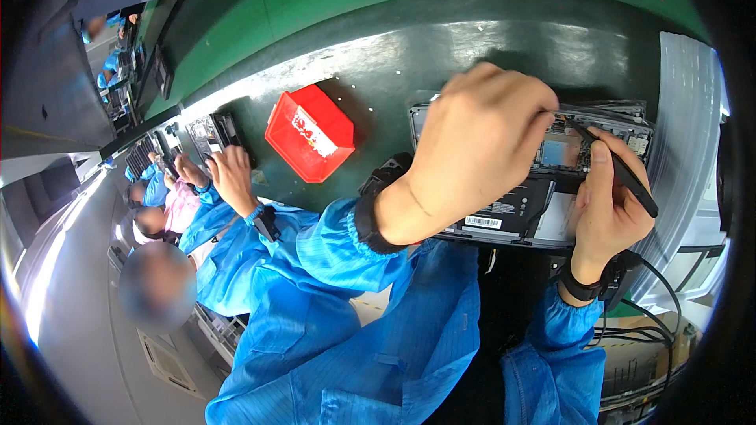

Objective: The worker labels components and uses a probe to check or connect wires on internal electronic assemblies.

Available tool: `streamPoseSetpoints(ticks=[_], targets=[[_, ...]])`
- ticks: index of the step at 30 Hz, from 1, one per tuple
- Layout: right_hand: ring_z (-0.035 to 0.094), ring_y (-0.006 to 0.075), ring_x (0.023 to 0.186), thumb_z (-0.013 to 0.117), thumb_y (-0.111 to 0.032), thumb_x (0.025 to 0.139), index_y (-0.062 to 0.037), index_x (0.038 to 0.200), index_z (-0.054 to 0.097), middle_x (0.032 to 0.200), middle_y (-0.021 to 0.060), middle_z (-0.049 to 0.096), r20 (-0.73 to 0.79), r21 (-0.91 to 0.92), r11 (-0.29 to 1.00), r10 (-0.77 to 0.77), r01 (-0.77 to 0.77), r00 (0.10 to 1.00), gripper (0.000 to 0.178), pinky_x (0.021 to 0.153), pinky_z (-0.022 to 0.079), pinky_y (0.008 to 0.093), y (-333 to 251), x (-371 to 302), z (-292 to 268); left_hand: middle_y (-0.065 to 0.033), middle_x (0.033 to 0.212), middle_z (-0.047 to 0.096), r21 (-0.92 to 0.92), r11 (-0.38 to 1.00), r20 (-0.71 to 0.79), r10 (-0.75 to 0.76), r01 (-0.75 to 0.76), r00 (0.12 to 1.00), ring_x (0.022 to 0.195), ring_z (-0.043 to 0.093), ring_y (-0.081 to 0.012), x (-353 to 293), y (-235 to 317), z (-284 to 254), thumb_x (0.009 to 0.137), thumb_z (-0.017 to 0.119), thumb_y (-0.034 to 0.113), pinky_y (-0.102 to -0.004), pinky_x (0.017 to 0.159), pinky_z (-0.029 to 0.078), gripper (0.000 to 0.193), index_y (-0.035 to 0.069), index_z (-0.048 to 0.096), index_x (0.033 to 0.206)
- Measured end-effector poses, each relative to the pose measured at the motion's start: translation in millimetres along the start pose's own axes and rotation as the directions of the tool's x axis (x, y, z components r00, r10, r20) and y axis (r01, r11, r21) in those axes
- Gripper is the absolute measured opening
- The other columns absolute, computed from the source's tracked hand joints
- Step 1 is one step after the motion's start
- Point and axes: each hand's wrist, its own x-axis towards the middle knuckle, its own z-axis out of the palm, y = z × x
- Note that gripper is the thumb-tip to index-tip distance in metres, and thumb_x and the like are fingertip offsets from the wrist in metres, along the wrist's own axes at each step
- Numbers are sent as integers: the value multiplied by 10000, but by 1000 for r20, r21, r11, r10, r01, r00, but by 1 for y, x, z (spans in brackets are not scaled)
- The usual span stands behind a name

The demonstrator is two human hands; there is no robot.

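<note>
An opened laptop base [563, 224] lies on the dark bench in front of me, its inner parts exposed. Its black battery [510, 208] has a white label, and the circuit board [563, 149] shows to the right of my left hand. My right hand [614, 205] is closed around black tweezers [630, 177], whose tip points at the board's upper part. Over the laptop's upper left part reaches my left hand [484, 142], its fingers pinched together close to the tweezers' tip. Whatever those fingers hold is too small or hidden to name.
Left of the laptop stands a red plastic bin [311, 134] with white scraps inside. Small white bits lie beside it. Farther left, a co-worker's hand [232, 177] is near another opened laptop [209, 135]. Clear plastic sheeting [681, 142] hangs at the right, above black cables [642, 334].
</note>
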Motion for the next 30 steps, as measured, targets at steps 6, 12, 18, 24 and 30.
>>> streamPoseSetpoints(ticks=[6, 12, 18, 24, 30], targets=[[500, 31, 513, 700, 7, 899, 46, 1050, 711, 820, 66, 693, 11, -27, 999, -42, 42, 999, 156, 438, 335, 165, -2, 2, 4, -88, 1092, 691, 275, 881, -89, 423, -386, 902, 908, 658, -270, -16, -11, 8, 659, 662, 95, -355, 724, 553, 363, 29, 713, 1012], [609, 90, 627, 692, 38, 883, 56, 1031, 700, 938, 129, 718, -9, -8, 997, -71, 71, 997, 150, 514, 433, 176, 4, -1, -6, -127, 1214, 654, 333, 855, 7, 419, -397, 908, 993, 645, -293, -23, -5, 9, 684, 660, 93, -397, 842, 545, 390, 20, 709, 1064], [674, 134, 793, 751, 21, 827, 56, 976, 718, 948, 150, 738, 142, -128, 950, -268, 286, 953, 156, 626, 485, 195, 9, 6, -1, -149, 1294, 625, 278, 888, 3, 380, -366, 925, 1170, 616, -328, -33, -17, 12, 694, 677, 70, -470, 1016, 490, 390, 25, 712, 1080], [690, 161, 817, 742, 47, 823, 63, 977, 715, 951, 165, 736, 183, -140, 937, -293, 320, 939, 157, 650, 506, 213, 4, 6, 0, -175, 1251, 643, 245, 892, -57, 404, -379, 913, 1131, 636, -339, -31, -18, 14, 695, 674, 51, -476, 997, 502, 358, -8, 718, 1046], [705, 205, 861, 739, 59, 821, 77, 976, 704, 952, 181, 733, 159, -137, 940, -290, 312, 944, 160, 725, 542, 252, 6, 7, -2, -186, 1243, 642, 241, 892, -53, 405, -382, 913, 1123, 636, -347, -30, -16, 14, 688, 671, 46, -481, 994, 504, 371, -23, 716, 1050]])
